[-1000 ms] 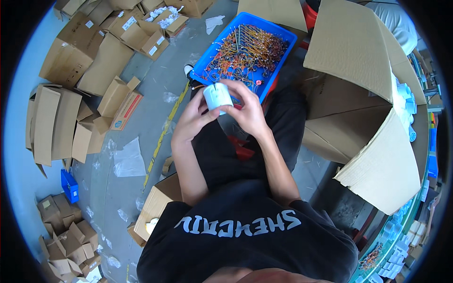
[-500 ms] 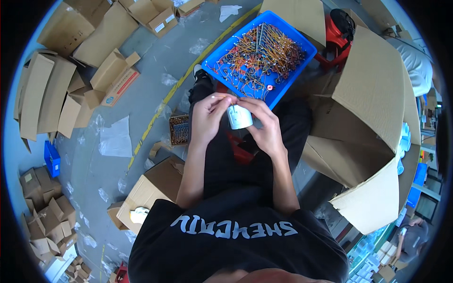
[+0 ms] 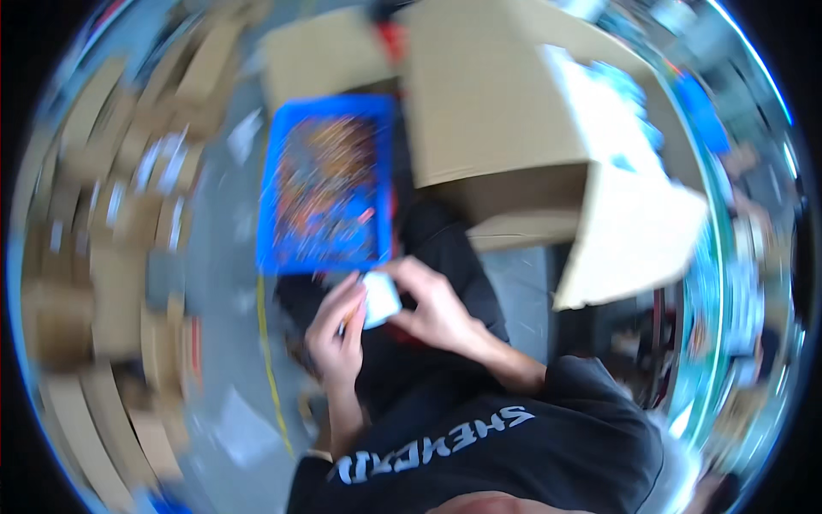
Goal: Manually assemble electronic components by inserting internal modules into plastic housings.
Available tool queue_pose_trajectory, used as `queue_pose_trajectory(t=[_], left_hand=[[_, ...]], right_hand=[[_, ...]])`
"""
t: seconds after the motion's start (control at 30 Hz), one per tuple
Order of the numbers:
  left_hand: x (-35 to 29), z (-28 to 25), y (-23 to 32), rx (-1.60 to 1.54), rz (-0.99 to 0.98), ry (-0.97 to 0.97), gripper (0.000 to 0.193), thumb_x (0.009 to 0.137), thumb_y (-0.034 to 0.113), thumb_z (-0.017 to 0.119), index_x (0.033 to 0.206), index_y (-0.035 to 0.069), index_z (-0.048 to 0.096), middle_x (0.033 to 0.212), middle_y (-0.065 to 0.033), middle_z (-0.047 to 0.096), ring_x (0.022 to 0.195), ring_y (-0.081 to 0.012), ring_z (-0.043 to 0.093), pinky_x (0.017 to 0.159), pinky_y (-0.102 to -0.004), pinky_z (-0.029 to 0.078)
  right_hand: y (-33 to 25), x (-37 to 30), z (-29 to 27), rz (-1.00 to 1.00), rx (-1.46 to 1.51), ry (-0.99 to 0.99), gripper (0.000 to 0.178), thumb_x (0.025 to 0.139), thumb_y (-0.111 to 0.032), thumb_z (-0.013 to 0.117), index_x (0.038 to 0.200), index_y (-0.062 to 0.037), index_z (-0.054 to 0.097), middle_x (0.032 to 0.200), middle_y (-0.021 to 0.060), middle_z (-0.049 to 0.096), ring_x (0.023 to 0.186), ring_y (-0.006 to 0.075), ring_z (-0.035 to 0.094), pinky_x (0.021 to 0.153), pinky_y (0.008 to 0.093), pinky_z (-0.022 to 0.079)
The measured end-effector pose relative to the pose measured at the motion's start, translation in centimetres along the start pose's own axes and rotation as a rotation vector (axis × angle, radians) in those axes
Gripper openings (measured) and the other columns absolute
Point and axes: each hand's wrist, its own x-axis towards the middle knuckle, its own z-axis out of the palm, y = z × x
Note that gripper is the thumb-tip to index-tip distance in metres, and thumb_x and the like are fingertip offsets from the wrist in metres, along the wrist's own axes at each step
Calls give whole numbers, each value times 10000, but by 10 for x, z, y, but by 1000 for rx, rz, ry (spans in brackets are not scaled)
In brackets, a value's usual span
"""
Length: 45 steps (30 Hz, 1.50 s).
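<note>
In front of my lap a small white cylindrical part (image 3: pixel 381 300) sits between my hands. My right hand (image 3: pixel 432 304) grips it from the right, thumb below and fingers above. My left hand (image 3: pixel 336 330) is closed at its left side, with a thin orange wire (image 3: pixel 346 324) showing by the thumb. Motion blur hides where the wire ends. Just beyond my hands stands a blue tray (image 3: pixel 267 201), which holds a tangled heap of orange and dark wires (image 3: pixel 330 176).
A large open cardboard box (image 3: pixel 497 103) stands to the right of the tray, one flap (image 3: pixel 638 240) folded outward. Many cartons (image 3: pixel 94 223) are piled at left. A yellow line (image 3: pixel 272 368) and a white sheet (image 3: pixel 244 428) lie on the floor. A green-edged table (image 3: pixel 715 291) runs along the right.
The whole view has swung, so the tray now appears further left and the large box nearer the middle. My hands appear lower and further left, still around the white part.
</note>
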Motion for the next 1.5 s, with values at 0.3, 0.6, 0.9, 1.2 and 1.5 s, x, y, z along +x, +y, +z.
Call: queue_pose_trajectory(t=[0.3,0.6,0.9,1.2,1.5], left_hand=[[4,86,88,-202,536,-357,429,891,39,553,1295,-71,459,1164,-205,625,1146,-360,566,1024,-424,417],[-5,129,95,-7,104,-513,376,928,54,530,1288,-36,470,1104,-149,632,999,-214,604,898,-323,461],[-39,43,-44,415,-213,-281,276,941,76,549,1206,2,539,1113,-101,607,975,-163,574,833,-286,468],[-53,40,5,604,-408,-62,267,965,199,580,1179,43,608,1088,-140,635,952,-243,603,811,-335,496],[-30,44,-24,428,-488,-119,213,994,186,508,867,37,591,610,45,452,515,-25,398,464,-194,314]], right_hand=[[-57,-130,-150,-234,-445,639,550,755,-54,751,1252,10,524,1222,172,599,1125,305,603,917,361,503],[105,-295,-515,177,-751,1680,339,785,-79,717,1086,19,596,1012,161,676,931,247,676,784,329,544],[255,-307,-735,1112,-787,1559,598,708,-491,763,1059,-14,677,1050,190,684,978,340,664,833,407,527],[274,-326,-789,1356,-774,1537,642,785,-590,640,1097,-30,680,1188,159,643,1075,329,629,914,410,495],[172,-266,-718,596,-1015,1300,428,912,-452,566,1007,-51,681,830,186,676,772,284,678,717,384,505]])
